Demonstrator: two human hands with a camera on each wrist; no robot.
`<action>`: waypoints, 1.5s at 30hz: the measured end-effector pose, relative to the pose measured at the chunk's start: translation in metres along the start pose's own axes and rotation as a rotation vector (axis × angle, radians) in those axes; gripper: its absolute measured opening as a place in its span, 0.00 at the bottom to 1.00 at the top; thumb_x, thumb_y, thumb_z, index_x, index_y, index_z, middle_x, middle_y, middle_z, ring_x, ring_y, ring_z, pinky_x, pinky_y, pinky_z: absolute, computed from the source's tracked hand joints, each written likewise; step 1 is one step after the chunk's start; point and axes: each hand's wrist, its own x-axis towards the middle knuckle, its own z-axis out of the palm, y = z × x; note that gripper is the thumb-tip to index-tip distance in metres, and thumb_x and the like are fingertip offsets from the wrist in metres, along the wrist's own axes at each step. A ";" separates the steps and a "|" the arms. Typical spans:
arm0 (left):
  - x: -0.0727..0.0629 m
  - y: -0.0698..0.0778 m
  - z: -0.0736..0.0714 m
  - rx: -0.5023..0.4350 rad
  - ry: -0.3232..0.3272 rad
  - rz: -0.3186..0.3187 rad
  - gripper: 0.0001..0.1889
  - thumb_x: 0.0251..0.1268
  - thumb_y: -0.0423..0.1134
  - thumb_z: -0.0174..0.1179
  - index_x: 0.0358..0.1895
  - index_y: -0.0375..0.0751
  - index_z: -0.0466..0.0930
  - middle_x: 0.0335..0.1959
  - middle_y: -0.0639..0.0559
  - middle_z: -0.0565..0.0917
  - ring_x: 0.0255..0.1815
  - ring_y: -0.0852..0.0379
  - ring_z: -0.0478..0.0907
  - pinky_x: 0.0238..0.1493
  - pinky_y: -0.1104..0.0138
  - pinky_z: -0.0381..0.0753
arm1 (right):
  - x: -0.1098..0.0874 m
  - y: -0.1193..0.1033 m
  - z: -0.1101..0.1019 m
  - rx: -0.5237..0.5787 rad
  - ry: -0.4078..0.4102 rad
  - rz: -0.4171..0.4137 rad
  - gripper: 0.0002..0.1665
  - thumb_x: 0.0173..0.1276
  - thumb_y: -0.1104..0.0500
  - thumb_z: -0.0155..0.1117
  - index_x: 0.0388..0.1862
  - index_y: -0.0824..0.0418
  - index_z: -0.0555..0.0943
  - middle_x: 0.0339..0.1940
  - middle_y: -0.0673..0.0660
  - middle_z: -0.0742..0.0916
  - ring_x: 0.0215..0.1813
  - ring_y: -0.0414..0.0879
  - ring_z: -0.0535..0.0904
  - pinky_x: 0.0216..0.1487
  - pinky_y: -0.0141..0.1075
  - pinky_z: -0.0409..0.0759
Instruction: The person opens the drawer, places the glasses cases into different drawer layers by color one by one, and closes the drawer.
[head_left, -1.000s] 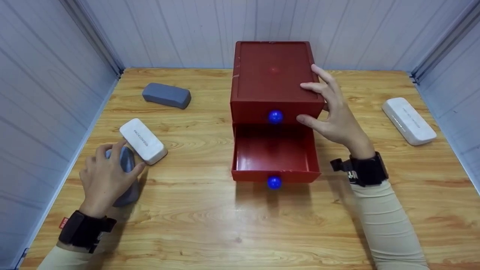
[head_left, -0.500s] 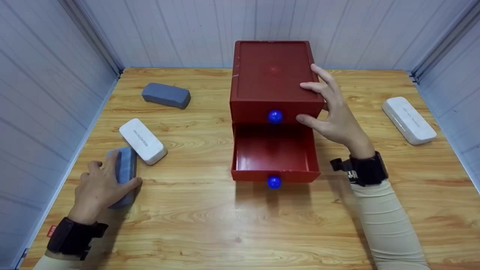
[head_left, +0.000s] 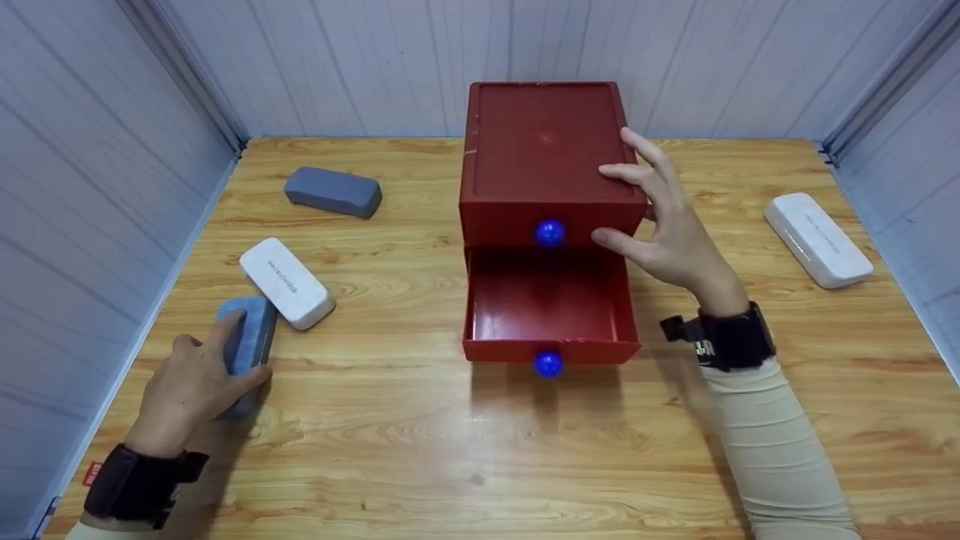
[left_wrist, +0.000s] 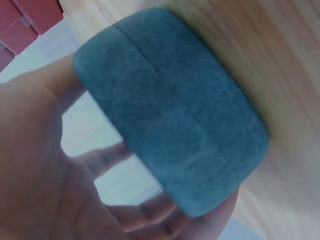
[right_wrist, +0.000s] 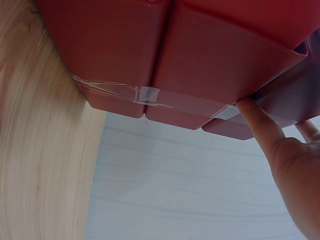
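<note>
My left hand (head_left: 184, 386) grips a blue-grey glasses case (head_left: 251, 337) at the left of the table, thumb along its right side and fingers on the far side. The left wrist view shows the seamed case (left_wrist: 175, 110) close up, between thumb and fingers. My right hand (head_left: 671, 232) holds the top right front corner of a red drawer cabinet (head_left: 547, 142), thumb on the top drawer's front and fingers over the top edge. Below it, a lower drawer (head_left: 555, 352) with a blue knob (head_left: 548, 364) is pulled out, and nothing lies inside it.
A white glasses case (head_left: 287, 283) lies right by the held one. Another grey case (head_left: 333, 192) rests farther back, and a second white case (head_left: 818, 241) lies at the far right. Pale panel walls (head_left: 375, 67) enclose the table's back and sides.
My left hand has shifted down and left. The blue-grey case has turned from a tilted, dark side to show its lighter blue face. My right hand and the cabinet stay put.
</note>
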 end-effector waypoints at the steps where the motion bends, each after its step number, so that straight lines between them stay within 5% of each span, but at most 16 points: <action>1: 0.000 0.000 0.000 0.005 0.000 0.003 0.52 0.70 0.56 0.69 0.85 0.33 0.50 0.49 0.12 0.67 0.31 0.31 0.77 0.24 0.51 0.76 | 0.000 0.000 0.000 0.001 -0.001 -0.002 0.41 0.62 0.72 0.79 0.74 0.61 0.75 0.88 0.55 0.56 0.81 0.53 0.63 0.59 0.31 0.85; 9: 0.002 -0.004 -0.005 0.014 -0.014 0.018 0.51 0.71 0.56 0.68 0.85 0.33 0.51 0.50 0.11 0.69 0.32 0.33 0.76 0.23 0.53 0.75 | 0.000 0.000 0.000 0.000 0.000 -0.015 0.41 0.63 0.71 0.79 0.74 0.61 0.75 0.88 0.55 0.57 0.82 0.52 0.62 0.59 0.30 0.84; 17: 0.003 -0.003 -0.031 0.031 0.010 0.031 0.48 0.74 0.56 0.64 0.85 0.33 0.51 0.53 0.08 0.68 0.36 0.27 0.77 0.23 0.50 0.77 | -0.001 0.003 -0.001 -0.003 -0.003 -0.021 0.42 0.62 0.72 0.79 0.74 0.61 0.75 0.88 0.54 0.56 0.83 0.52 0.61 0.60 0.31 0.84; 31: 0.013 0.027 -0.049 -0.013 0.147 0.136 0.45 0.74 0.53 0.66 0.84 0.36 0.57 0.52 0.13 0.71 0.39 0.25 0.77 0.26 0.43 0.78 | 0.000 0.002 0.000 -0.013 -0.008 -0.022 0.40 0.65 0.71 0.78 0.75 0.61 0.75 0.88 0.55 0.56 0.82 0.52 0.62 0.60 0.31 0.84; 38: 0.023 0.049 -0.049 0.016 0.166 0.188 0.44 0.73 0.52 0.66 0.84 0.37 0.59 0.53 0.11 0.72 0.40 0.25 0.77 0.31 0.38 0.79 | 0.001 0.002 0.000 -0.007 0.002 -0.015 0.42 0.61 0.73 0.79 0.74 0.62 0.75 0.88 0.56 0.57 0.81 0.52 0.63 0.59 0.30 0.84; 45: 0.028 0.078 -0.051 0.032 0.156 0.235 0.42 0.72 0.51 0.66 0.84 0.42 0.60 0.49 0.21 0.73 0.39 0.33 0.76 0.30 0.44 0.79 | 0.000 0.003 0.000 0.002 -0.004 -0.006 0.42 0.62 0.73 0.79 0.74 0.61 0.75 0.88 0.56 0.56 0.79 0.52 0.66 0.59 0.30 0.84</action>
